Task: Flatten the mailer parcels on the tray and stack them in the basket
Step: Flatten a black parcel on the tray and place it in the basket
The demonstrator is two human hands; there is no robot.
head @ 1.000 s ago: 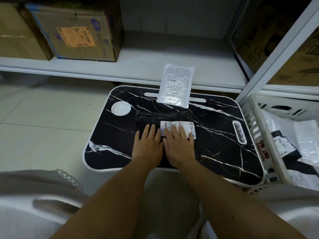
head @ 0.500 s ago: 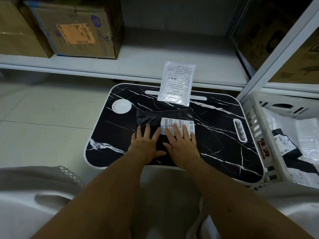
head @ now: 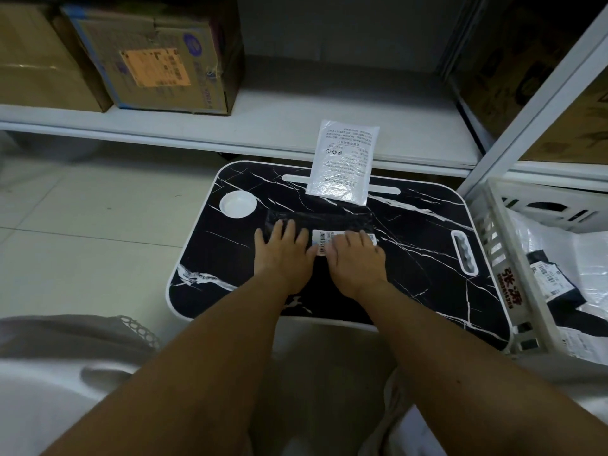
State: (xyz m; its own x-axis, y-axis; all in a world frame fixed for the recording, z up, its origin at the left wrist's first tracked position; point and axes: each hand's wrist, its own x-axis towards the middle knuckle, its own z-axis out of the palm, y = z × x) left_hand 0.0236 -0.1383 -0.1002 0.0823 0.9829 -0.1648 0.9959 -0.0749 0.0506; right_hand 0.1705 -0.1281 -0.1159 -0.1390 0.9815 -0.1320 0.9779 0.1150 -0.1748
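Nearest the camera, two bare forearms reach forward over pale fabric on the person's lap toward a black marble-patterned tray (head: 210, 291) with a white rim. On its middle, the left hand (head: 283, 255) and the right hand (head: 357, 261) lie palm-down side by side, thumbs close together, fingers extended and slightly spread, pressing flat on a black mailer parcel (head: 329, 218) rather than pinching it. The parcel lies flat on the tray and is hard to tell from the dark surface; its white shipping label (head: 324, 240) with barcodes shows between the two hands and is partly covered by the right fingers. To the left on the tray sits a round white cup recess (head: 238, 204), and near the right edge a white oblong slot (head: 464, 253). Farther on, a white bubble mailer (head: 342, 162) with printed text stands leaning in the long white groove (head: 385, 189) at the tray's far edge, its top resting against the white shelf (head: 263, 133) behind. Just right of the tray, a white slatted basket (head: 513, 291) holds white and black parcels with labels. On the shelf at far left sit cardboard boxes (head: 154, 57), one with an orange label
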